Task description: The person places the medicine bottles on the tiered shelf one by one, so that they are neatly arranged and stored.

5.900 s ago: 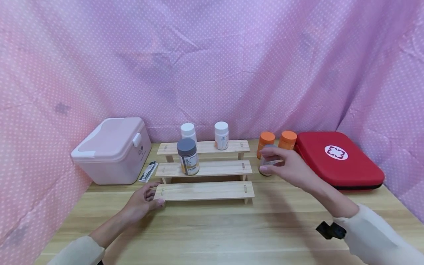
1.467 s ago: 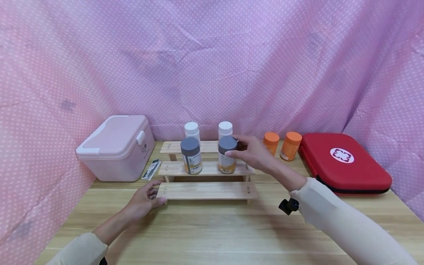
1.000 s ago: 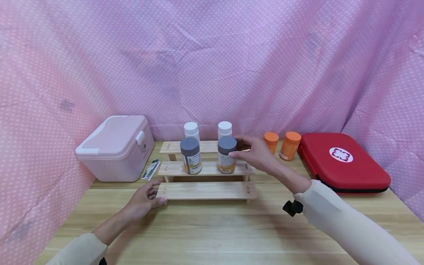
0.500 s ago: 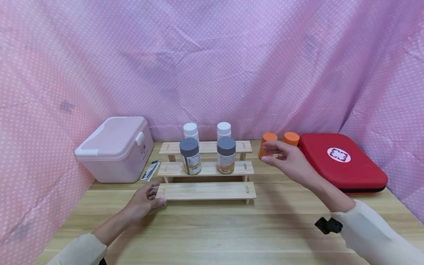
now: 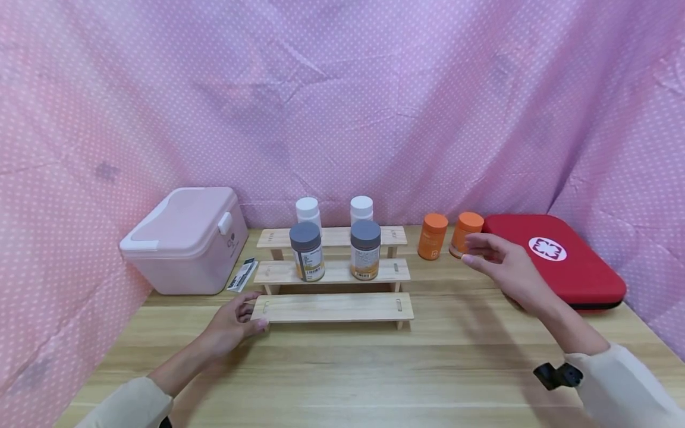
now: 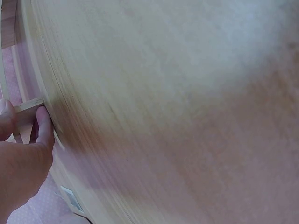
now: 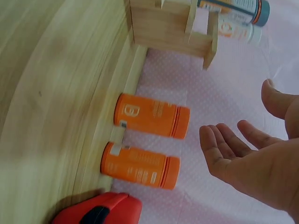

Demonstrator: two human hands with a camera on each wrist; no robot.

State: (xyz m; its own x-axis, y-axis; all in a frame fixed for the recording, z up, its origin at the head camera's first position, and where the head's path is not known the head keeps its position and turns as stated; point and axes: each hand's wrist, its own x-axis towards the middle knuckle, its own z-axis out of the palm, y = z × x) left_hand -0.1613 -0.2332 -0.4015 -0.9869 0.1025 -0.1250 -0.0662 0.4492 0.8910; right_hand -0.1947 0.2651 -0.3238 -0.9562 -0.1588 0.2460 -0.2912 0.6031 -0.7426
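My left hand (image 5: pixel 227 327) grips the left end of the lowest tier of a three-step wooden rack (image 5: pixel 332 308); in the left wrist view thumb and fingers (image 6: pixel 45 126) pinch its wooden end. Two grey-capped pill bottles (image 5: pixel 307 252) stand upright on the middle tier. Behind them, two white pill bottles (image 5: pixel 361 208) are on the top tier, partly hidden. My right hand (image 5: pixel 508 270) is in the air, fingers apart from the thumb, holding nothing. It is nearest the right one of two orange pill bottles (image 5: pixel 432 238), which stand on the table; a gap shows in the right wrist view.
A red first-aid case (image 5: pixel 562 261) lies at the right, close to the orange bottles. At the left stands a pink lidded box (image 5: pixel 187 244), with a small printed packet (image 5: pixel 243 274) between it and the rack. A pink dotted curtain (image 5: pixel 342 107) hangs behind.
A second grey-capped bottle was brought from the right to the middle tier and released there. My right hand then moved right, past the left orange bottle. The left hand stays on the rack.
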